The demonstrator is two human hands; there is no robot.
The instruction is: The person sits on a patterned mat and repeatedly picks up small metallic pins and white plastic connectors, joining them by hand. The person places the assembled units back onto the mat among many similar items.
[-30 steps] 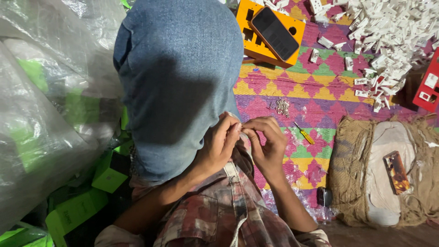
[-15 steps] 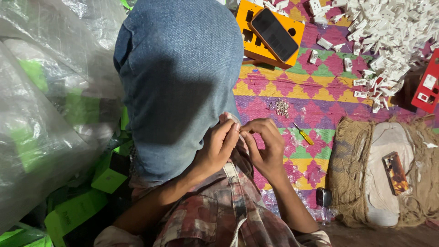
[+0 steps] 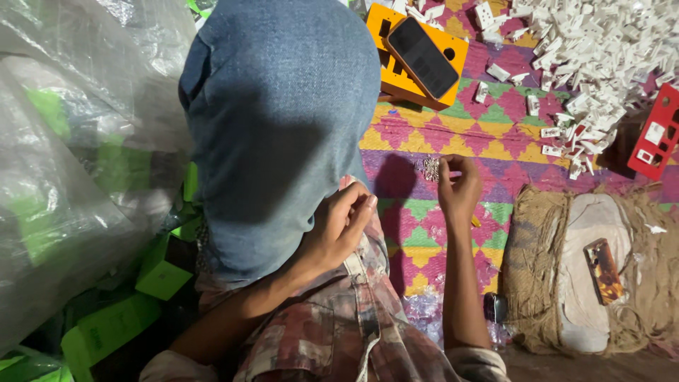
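Reaching away from the left hand (image 3: 339,226), the right hand (image 3: 458,185) is pinching at tiny metal screws (image 3: 431,168) on the patterned mat (image 3: 424,141); the left is curling loosely by the denim knee (image 3: 283,120), contents hidden. Clumsy pinching risks scattering screws.

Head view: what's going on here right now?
A person sits on a patterned woven mat, one jeans-clad knee raised. The right hand reaches out to a small cluster of tiny metal pieces on the mat, fingertips at it. The left hand is curled beside the knee; whether it holds anything is unclear. A heap of small white plastic parts lies at the far right, and a phone rests on an orange box.
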